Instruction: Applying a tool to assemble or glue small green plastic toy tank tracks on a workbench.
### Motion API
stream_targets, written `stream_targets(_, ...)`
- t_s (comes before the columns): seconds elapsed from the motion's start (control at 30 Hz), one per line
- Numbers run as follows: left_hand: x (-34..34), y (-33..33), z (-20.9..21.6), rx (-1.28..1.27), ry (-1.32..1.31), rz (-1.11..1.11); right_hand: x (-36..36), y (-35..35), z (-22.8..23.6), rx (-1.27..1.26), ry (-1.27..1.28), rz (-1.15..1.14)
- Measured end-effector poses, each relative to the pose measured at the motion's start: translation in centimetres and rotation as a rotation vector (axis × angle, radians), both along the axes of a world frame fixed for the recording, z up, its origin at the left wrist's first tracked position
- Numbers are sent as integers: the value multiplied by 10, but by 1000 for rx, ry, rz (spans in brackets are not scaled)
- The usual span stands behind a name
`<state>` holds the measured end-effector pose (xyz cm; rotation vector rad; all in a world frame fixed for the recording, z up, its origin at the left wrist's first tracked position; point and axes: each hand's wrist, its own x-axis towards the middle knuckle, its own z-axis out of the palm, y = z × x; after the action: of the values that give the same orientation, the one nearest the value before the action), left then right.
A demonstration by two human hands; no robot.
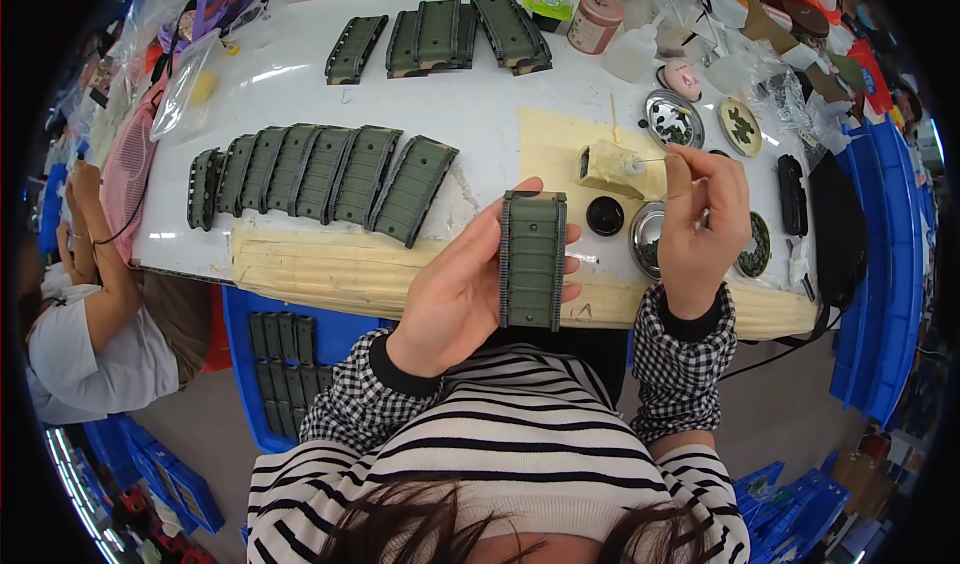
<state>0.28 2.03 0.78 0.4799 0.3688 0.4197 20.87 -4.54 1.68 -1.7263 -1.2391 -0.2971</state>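
The case [532,261] is held up in front of the person's chest, over the near edge of the table [290,89], its ribbed green face turned up to the camera. Its long axis runs nearly straight away from the body, one short end toward the chest and the other toward the table's far side. It looks stiff and light enough for one hand, probably hard plastic; the ridged long sides should give good purchase, and the smoother face may slip more. Best to take it by those sides and keep fingers off the face.

The left hand [440,294] grips it from behind and the left, fingertips showing past its right side. The right hand [708,229], apart from the case, pinches a thin tool [652,160] that points left toward a taped block [606,171].

Below the table edge, a blue tray [300,302] bears more cases. On the table, a black lid [605,215] sits just beside a steel dish [648,226]. Farther left stands a fanned row of cases [325,177]; beyond lie the far cases [432,39], near a pink tin [596,22].
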Motion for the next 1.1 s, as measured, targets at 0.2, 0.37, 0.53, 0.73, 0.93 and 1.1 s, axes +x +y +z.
stream_targets(0.2,-6,-2,-6,547,221,65,-9,-3,6,-38,33,-5)
stream_targets(0.37,-6,-7,-5,679,318,127,-31,-16,12,114,465,297)
stream_targets(0.53,-4,-11,-2,743,360,121,-46,-16,9,79,849,615)
stream_targets(0.73,-4,-11,-5,808,370,139,-51,-14,12,5,831,542)
stream_targets(0.93,-4,-11,-7,824,365,159,-51,-14,12,-20,811,541)
stream_targets(1.1,-4,-10,-7,822,364,158,-51,-13,10,44,848,540)
